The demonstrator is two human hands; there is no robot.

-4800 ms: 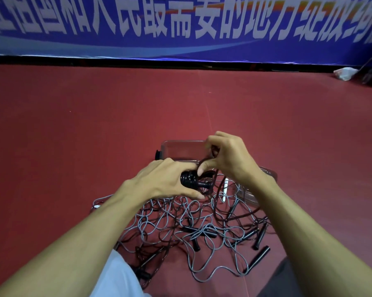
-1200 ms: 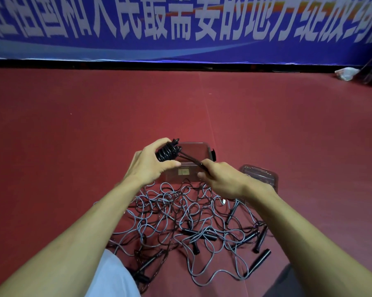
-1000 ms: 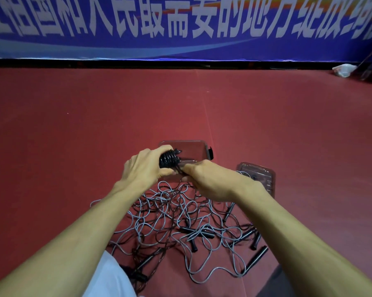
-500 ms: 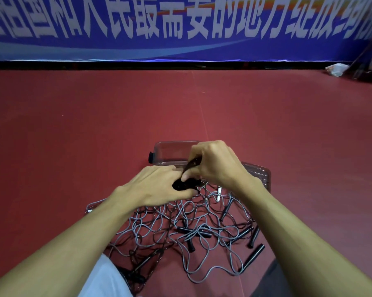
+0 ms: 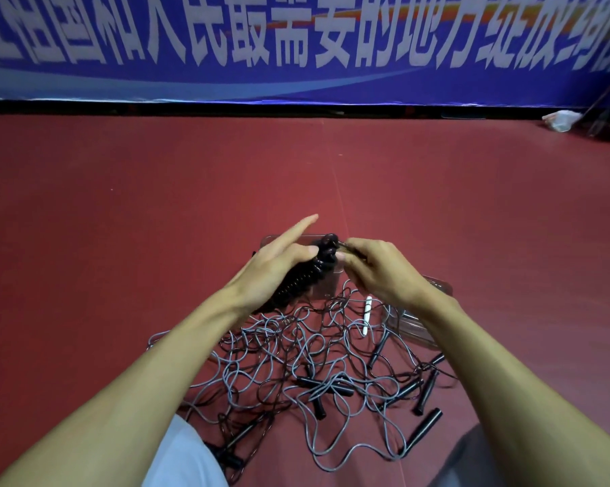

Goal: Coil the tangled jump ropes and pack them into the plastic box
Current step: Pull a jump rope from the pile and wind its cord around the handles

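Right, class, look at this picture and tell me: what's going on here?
A person is coiling jump ropes on a red floor. The left hand grips a tight black coil; the right hand pinches the rope end at its top. The clear box lies just beyond the hands, its lid to the right. A tangle of ropes lies nearer the person, not yet coiled.

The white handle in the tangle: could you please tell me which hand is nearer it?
Right. The right hand is just beyond the white handle; the left hand, gripping the coiled rope, is farther off to its left.
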